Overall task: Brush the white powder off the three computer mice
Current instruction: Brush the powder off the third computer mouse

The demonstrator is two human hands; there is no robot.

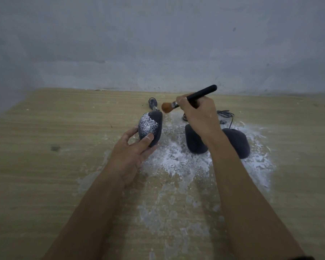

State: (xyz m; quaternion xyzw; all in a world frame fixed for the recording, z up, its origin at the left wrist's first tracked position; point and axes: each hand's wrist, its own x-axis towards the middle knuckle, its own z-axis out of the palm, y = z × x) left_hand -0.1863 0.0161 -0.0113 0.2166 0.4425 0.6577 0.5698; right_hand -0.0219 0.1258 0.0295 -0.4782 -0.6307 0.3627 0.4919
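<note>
Three computer mice show on the wooden table (45,166), all dark grey. One powdered mouse (150,129) is lifted at its near end by the left hand (131,152), whose thumb and fingers are clamped around its rear; white powder (148,125) speckles its left and middle top, while its far right corner is bare. Two more mice sit to the right of the powdered mouse: a middle mouse (193,140), partly hidden by the right forearm, and a right mouse (236,142) beyond it, both looking mostly bare on top. One brush (188,100), with a black handle and orange bristles, is gripped in the closed right hand (199,113); its bristles hover just beyond the powdered mouse's far end, apart from it. Spilled powder (176,160) covers the table from the powdered mouse rightwards and nearer. Two coiled cables lie beyond the mice.
</note>
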